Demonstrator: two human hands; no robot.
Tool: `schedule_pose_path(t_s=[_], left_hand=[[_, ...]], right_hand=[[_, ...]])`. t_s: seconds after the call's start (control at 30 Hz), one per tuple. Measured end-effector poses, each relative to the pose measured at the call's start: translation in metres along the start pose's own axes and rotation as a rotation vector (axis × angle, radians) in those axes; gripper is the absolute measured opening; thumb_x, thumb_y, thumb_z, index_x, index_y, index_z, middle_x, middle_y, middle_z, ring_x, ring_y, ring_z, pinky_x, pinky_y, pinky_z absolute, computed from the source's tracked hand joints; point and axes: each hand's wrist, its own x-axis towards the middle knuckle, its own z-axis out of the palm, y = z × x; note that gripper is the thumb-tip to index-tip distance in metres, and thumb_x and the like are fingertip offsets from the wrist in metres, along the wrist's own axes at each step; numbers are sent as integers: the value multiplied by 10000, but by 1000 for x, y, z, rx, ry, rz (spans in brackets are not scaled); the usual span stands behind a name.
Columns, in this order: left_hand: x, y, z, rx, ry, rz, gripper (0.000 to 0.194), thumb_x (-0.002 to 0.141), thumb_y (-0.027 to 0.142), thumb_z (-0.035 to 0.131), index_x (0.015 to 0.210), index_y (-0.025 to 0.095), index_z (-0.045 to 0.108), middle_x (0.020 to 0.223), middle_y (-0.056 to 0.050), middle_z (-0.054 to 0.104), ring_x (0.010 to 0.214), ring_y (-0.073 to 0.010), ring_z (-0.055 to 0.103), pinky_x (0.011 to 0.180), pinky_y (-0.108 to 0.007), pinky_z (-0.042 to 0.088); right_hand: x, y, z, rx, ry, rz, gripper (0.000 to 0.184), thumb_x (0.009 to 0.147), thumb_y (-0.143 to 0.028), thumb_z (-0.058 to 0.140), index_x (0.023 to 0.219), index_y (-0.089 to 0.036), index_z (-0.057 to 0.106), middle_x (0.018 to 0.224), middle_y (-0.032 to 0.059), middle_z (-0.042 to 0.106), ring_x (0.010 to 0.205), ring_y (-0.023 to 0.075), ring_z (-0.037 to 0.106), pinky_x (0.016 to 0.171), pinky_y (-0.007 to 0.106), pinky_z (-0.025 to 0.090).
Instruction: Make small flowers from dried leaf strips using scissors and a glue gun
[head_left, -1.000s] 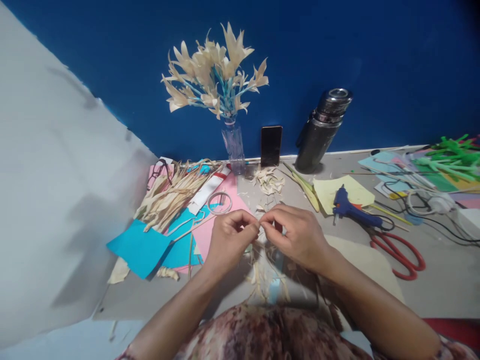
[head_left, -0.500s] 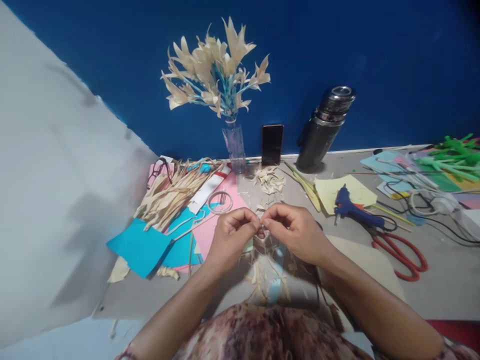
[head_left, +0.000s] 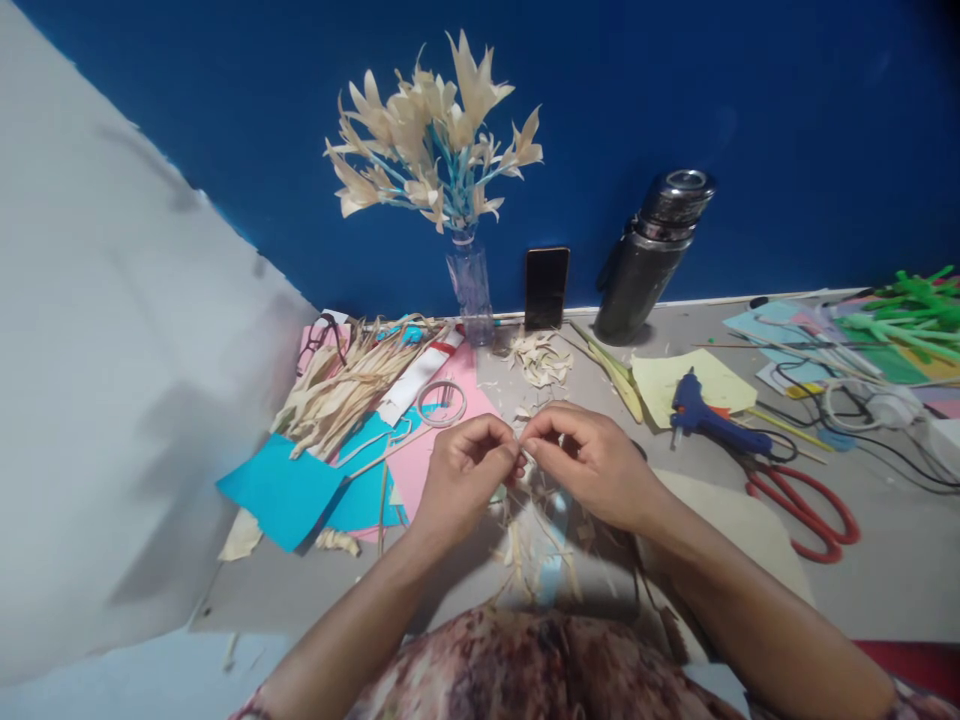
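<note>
My left hand [head_left: 474,465] and my right hand [head_left: 589,460] meet fingertip to fingertip over the middle of the table. Both are closed in a pinch, thumb against forefinger. Whatever lies between the fingertips is too small and too hidden to make out. Below them, pale dried husk scraps [head_left: 517,550] are strewn near a light blue strip [head_left: 551,570]. Just beyond the hands sits a small heap of cream husk pieces [head_left: 541,360]. Pink paper [head_left: 412,480] lies beside my left hand.
Husk flowers [head_left: 427,125] stand in a clear bottle [head_left: 471,290] by a phone [head_left: 546,288] and a steel flask [head_left: 652,260]. Dried husks [head_left: 352,390], blue paper [head_left: 281,490] and a tape roll [head_left: 441,403] lie left. A glue gun [head_left: 712,420] and red-handled scissors [head_left: 806,510] are right.
Both hands keep their pinch at almost the same spot, with only a slight shift of the fingers. The whole view has moved a little.
</note>
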Motion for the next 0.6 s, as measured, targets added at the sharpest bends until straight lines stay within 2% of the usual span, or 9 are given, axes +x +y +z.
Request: schedule_pose_path(t_s=[0.6], left_hand=[[1,-8,-2,-85,-77,-52,142,782,252,650,695,144,617,585,-8,667,481,-131,619,521,-237,492]], right_hand=[[-2,-4,-3,15,-38,24,139,894,-121,565,816,-191,656,795,-17,675,745,133,596,696,250,398]])
